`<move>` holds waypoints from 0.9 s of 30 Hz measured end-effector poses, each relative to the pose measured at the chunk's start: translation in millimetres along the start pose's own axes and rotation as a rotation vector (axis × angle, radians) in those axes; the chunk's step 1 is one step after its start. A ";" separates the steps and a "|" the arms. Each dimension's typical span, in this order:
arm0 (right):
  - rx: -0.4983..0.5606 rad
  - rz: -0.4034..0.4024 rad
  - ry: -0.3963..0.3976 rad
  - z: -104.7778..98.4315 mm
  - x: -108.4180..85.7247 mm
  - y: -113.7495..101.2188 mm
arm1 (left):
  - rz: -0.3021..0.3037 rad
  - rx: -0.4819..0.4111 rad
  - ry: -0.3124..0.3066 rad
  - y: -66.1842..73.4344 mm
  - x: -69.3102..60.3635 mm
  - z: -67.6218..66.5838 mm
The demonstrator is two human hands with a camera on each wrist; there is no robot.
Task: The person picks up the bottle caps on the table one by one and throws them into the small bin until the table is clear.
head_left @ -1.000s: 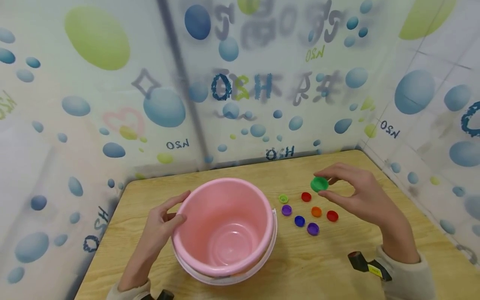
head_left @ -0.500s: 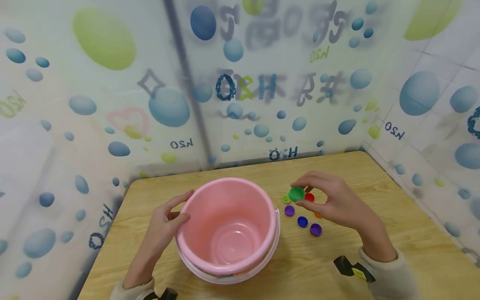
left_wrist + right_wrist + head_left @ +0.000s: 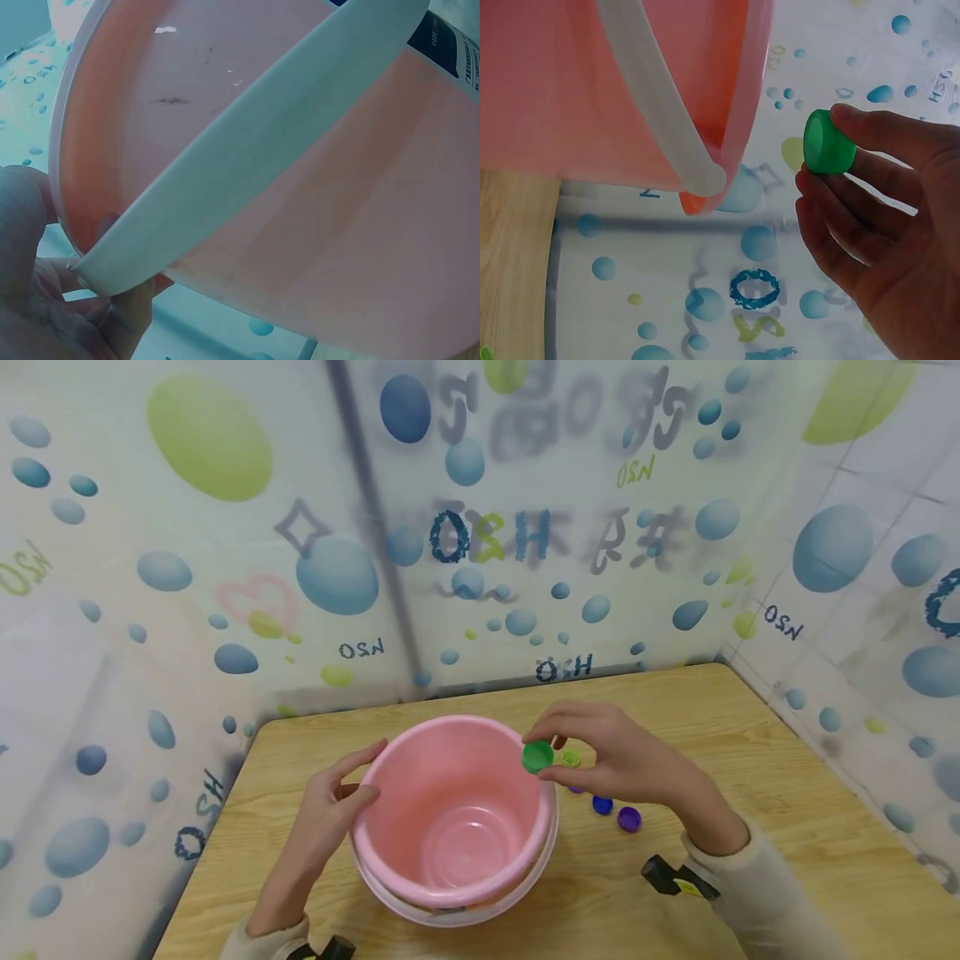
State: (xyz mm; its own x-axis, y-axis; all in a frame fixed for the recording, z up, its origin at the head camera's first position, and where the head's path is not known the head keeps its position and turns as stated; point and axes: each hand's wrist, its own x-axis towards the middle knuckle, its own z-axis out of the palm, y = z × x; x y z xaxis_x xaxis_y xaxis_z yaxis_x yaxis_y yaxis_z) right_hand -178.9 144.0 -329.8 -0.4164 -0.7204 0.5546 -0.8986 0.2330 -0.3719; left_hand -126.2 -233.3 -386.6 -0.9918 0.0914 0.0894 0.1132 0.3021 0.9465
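My left hand (image 3: 326, 806) grips the left rim of a pink bucket (image 3: 442, 768), thumb over the inside and fingers outside. In the left wrist view those fingers are by the lower end of the white bucket handle (image 3: 247, 165). A green bottle cap (image 3: 537, 757) is pinched between the thumb and fingers of my right hand (image 3: 611, 756), near the bucket's right rim in the head view. In the right wrist view the cap (image 3: 829, 142) is apart from the rim, its round face turned towards the bucket. The bucket floor shows no cap on it.
Right of the bucket, a light green cap (image 3: 571, 759), a blue cap (image 3: 602, 805) and a purple cap (image 3: 629, 819) lie on the wooden table (image 3: 720, 727). Another purple cap is partly covered by my right hand. A patterned curtain (image 3: 510, 610) hangs behind the table.
My right hand has carried the green bottle cap leftwards from above the loose caps to the bucket's right rim. It now hides the red and orange caps. My left hand keeps its grip.
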 end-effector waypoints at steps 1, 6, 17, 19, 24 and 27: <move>0.008 -0.006 -0.019 2.1 3.0 -1.0 | 0.000 0.004 0.001 -0.4 0.4 -0.1; 0.014 -0.063 -0.114 9.7 18.0 -6.3 | 0.005 0.010 0.002 -0.7 0.6 0.2; -0.044 -0.135 -0.289 6.0 58.9 -24.3 | 0.010 0.014 0.000 0.9 -1.7 0.3; -0.046 -0.138 -0.310 4.1 65.6 -25.9 | 0.009 0.020 0.001 0.3 -1.2 0.2; -0.051 -0.150 -0.343 2.0 78.6 -26.8 | -0.005 0.023 0.002 0.2 -0.6 0.6; -0.045 -0.146 -0.374 1.7 84.2 -27.3 | -0.005 0.013 0.003 0.8 -1.3 1.1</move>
State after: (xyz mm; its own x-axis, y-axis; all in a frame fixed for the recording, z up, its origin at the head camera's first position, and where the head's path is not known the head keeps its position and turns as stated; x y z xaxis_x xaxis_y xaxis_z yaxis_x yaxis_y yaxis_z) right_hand -189.3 75.9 -274.2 -0.2118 -0.9341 0.2873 -0.9533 0.1327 -0.2713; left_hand -124.8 -232.1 -386.4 -0.9925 0.0870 0.0858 0.1091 0.3150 0.9428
